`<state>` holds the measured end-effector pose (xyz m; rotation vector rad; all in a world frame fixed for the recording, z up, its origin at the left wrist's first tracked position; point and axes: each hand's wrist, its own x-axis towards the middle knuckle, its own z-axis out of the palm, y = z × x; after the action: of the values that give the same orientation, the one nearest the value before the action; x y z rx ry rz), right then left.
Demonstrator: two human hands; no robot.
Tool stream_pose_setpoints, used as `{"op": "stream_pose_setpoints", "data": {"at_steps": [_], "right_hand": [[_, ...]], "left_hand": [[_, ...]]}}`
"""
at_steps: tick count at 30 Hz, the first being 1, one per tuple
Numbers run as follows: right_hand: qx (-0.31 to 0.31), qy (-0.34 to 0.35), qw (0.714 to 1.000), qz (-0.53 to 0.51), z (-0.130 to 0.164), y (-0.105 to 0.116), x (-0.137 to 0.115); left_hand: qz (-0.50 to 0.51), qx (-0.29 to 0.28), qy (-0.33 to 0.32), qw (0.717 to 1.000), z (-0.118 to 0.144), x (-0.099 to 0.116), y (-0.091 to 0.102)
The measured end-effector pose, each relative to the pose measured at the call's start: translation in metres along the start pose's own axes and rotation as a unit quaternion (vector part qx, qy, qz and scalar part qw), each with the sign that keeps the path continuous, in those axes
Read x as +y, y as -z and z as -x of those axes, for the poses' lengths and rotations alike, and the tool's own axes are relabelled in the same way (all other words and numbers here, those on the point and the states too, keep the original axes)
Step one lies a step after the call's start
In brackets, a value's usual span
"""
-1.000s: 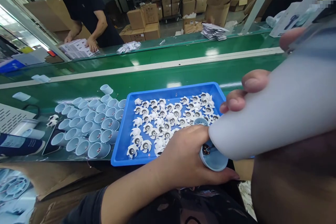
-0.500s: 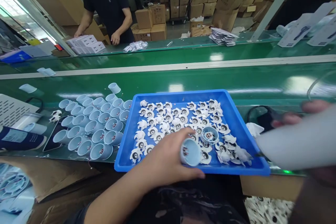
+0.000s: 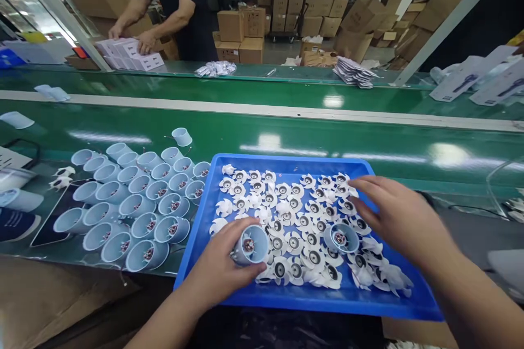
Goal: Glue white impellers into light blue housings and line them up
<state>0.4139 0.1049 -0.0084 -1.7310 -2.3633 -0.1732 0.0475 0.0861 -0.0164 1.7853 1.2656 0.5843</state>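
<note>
From the head camera, the left hand [image 3: 223,267] grips a pale blue cup [image 3: 250,245] — fingers closed around its wall, open mouth toward the camera, a small motor showing inside. It is held over the near left part of a blue tray [image 3: 282,299] that sits on the green surface [image 3: 368,142]. The tray is strewn with small white fan blades [image 3: 286,218], and a second pale blue cup [image 3: 341,238] lies among them, right of centre. The right hand [image 3: 399,218] hovers over the tray's right half, fingers spread and loose, holding nothing; its fingertips are just above the blades near the far right corner, close to that second cup but apart from it. Left of the tray, just beside its edge, a cluster of cups [image 3: 135,202] lies on its sides in rows. Across the surface, another person's hands [image 3: 145,41] rest on a stack of white boxes [image 3: 131,54] — cardboard cartons [image 3: 241,32] are piled behind.
</note>
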Motion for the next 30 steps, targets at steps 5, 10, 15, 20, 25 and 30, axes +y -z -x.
{"op": "stream_pose_setpoints", "data": {"at_steps": [5, 10, 15, 20, 25, 30], "right_hand": [[-0.158, -0.028, 0.986, 0.034, -0.046, -0.032, -0.002], [-0.209, -0.077, 0.974, 0.042, -0.052, -0.039, -0.012], [-0.264, -0.148, 0.953, 0.018, -0.057, -0.038, -0.024], [-0.279, -0.194, 0.94, 0.019, -0.069, -0.03, -0.037], [-0.267, -0.215, 0.939, -0.003, -0.079, -0.025, -0.051], [-0.21, -0.248, 0.943, -0.07, -0.085, -0.017, -0.059]], "left_hand": [[0.011, -0.042, -0.027, 0.999, 0.005, 0.001, 0.0], [0.008, -0.029, -0.028, 0.999, 0.006, 0.006, -0.002], [0.03, -0.011, 0.006, 0.999, 0.005, 0.01, -0.005], [0.045, 0.033, -0.018, 0.998, 0.005, 0.003, -0.005], [0.01, 0.065, -0.109, 0.992, 0.007, -0.004, -0.005], [-0.043, 0.093, -0.133, 0.986, 0.009, -0.007, -0.01]]}}
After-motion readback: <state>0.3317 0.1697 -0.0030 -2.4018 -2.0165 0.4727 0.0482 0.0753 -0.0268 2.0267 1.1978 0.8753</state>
